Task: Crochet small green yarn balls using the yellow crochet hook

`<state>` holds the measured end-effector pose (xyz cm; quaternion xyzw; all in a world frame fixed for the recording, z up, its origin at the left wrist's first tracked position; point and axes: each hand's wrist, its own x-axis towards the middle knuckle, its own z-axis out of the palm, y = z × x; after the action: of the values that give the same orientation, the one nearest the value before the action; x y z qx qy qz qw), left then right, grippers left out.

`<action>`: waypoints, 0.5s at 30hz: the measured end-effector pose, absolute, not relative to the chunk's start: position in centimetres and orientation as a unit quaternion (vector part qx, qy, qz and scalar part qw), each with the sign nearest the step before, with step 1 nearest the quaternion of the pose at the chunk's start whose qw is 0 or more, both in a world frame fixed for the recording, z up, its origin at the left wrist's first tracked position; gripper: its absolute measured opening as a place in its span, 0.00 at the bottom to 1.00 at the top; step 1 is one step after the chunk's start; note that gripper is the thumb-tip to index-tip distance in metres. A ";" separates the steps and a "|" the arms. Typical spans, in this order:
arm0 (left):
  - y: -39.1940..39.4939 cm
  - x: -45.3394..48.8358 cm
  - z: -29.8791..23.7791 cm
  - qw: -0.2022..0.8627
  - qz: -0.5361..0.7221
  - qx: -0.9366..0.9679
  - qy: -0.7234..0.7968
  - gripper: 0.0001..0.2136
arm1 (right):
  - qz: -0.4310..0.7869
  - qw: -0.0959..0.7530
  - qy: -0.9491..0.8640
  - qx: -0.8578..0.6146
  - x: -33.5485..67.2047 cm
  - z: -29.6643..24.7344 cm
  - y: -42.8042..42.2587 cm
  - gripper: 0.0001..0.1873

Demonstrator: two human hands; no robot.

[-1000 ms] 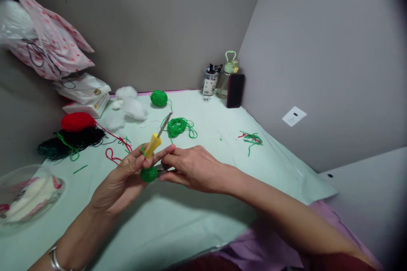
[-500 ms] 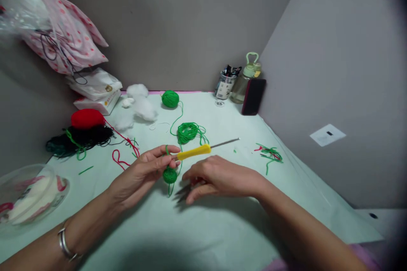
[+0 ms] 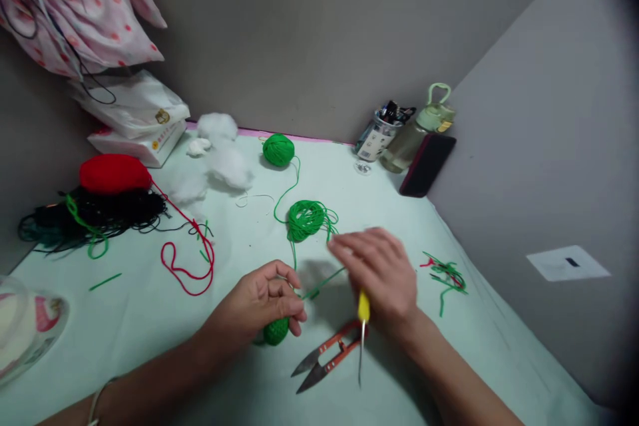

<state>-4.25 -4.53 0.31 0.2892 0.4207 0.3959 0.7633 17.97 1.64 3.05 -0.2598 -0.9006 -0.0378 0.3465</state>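
Observation:
My left hand (image 3: 267,299) is closed, pinching a green yarn strand, with a small round green crochet piece (image 3: 276,331) under its fingers. A taut length of green yarn (image 3: 329,277) runs from these fingertips to my right hand (image 3: 379,276). That hand is curled around a crochet hook with a yellow handle (image 3: 364,307), its metal shaft pointing down toward me. Orange thread snips (image 3: 327,356), blades apart, appear to rest on the table just below the right hand. Beyond the hands lies a loose coil of green yarn (image 3: 306,219), linked to a green yarn ball (image 3: 278,150).
On the left are red yarn (image 3: 114,173), black yarn (image 3: 124,208), white stuffing (image 3: 227,163) and a plastic tub (image 3: 30,326). Green and red yarn scraps (image 3: 449,276) lie to the right. A pen cup (image 3: 375,138), a bottle (image 3: 404,146) and a phone (image 3: 428,165) stand at the back right.
The snips have left my right hand's grasp and appear set down. The yellow crochet hook has passed from my left hand to my right, and green yarn is drawn taut. The view has shifted.

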 end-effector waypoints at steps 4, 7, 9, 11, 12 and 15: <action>-4.5 -4.7 0.1 0.714 0.388 0.330 0.480 0.10 | 0.138 0.432 -0.757 -0.470 18.4 3.5 2.1 0.17; -5.1 -4.7 -0.2 0.660 0.376 0.390 0.520 0.07 | 0.376 0.351 -0.710 -0.480 16.6 4.0 0.4 0.15; -5.6 -4.6 -0.7 0.623 0.381 0.443 0.520 0.05 | 0.482 0.271 -0.706 -0.443 15.2 4.1 -0.7 0.16; -5.9 -4.7 -1.0 0.597 0.393 0.481 0.507 0.04 | 0.560 0.180 -0.703 -0.400 14.4 4.1 -1.3 0.16; -6.0 -4.7 -1.1 0.587 0.399 0.488 0.509 0.05 | 0.583 0.139 -0.699 -0.391 14.3 4.1 -1.3 0.16; -5.9 -5.0 -1.0 0.548 0.399 0.476 0.560 0.06 | 0.587 0.066 -0.706 -0.391 14.8 4.2 -0.7 0.17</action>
<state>-4.98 -5.91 -1.00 0.4762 0.5597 0.3992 0.5483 14.82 -0.73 4.18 -0.3909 -0.7062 0.5865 0.0660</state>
